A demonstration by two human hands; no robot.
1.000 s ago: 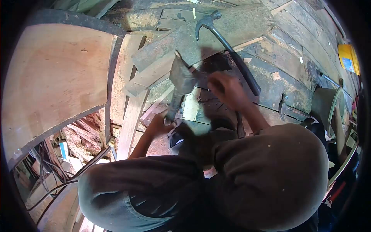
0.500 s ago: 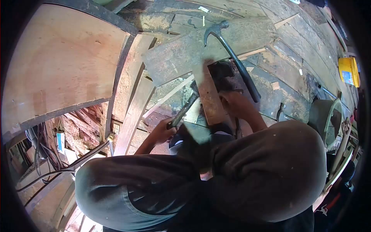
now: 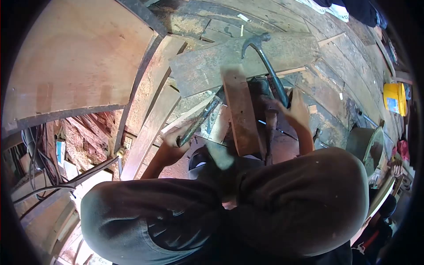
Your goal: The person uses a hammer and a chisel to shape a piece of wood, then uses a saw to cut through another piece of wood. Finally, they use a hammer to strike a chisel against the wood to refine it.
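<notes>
My left hand is closed around the lower end of a long, narrow tool with a worn, mottled shaft, which slants up to the right. My right hand has thumb and fingers around the handle end of a claw hammer. Its head lies on a wide grey plank. Between my hands stands a short brown board with small dark holes. Just right of it are a dark wooden handle and a thin blue-tipped stick. My knees cover the near floor.
A plywood panel in a dark frame stands at left, with cables and wood scraps below. A yellow bucket and a round grey container are at right. Another person's hand shows at the right edge.
My right hand has moved right, from beside the brown board to the claw hammer's handle. My left hand keeps the narrow tool, slightly farther left. The view has shifted a little.
</notes>
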